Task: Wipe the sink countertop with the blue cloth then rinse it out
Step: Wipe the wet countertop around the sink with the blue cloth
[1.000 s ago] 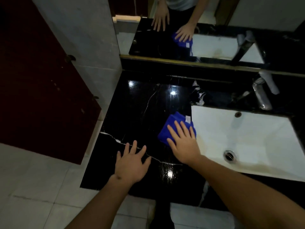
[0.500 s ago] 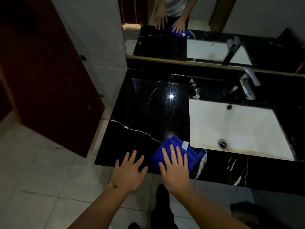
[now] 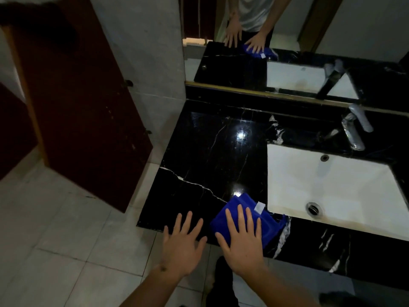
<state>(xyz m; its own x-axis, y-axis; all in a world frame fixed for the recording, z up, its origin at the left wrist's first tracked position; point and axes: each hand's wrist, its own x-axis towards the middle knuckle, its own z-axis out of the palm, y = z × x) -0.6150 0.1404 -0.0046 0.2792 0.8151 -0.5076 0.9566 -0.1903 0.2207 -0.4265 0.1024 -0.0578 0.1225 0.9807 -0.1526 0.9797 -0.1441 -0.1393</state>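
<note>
The tabletop (image 3: pixel 208 156) is polished black stone with thin white veins and one jagged white crack running from its left edge toward the front; ceiling light glares off its gloss. Sunk into it on the right is a rectangular white sink (image 3: pixel 345 189) with a round metal drain (image 3: pixel 313 207) and a chrome tap (image 3: pixel 354 129) behind it.

The cloth (image 3: pixel 245 209) is a deep blue, soft, folded square with a small white tag, lying at the front edge of the tabletop just left of the sink's near-left corner. The right hand (image 3: pixel 242 242) lies flat on it, fingers (image 3: pixel 241 218) spread apart and pressing down, not clamped round anything. The left hand (image 3: pixel 183 242) is also flat and empty, its fingers splayed, at the front edge just left of the cloth.

Beyond the tabletop's back edge a mirror (image 3: pixel 287 52) repeats both hands and the cloth. To the left stands a dark red door (image 3: pixel 88 111) over pale floor tiles (image 3: pixel 55 251).

Compared with a second ago, the cloth has been drawn from beside the sink's left rim toward the front edge; over the last half second it sits almost unchanged.
</note>
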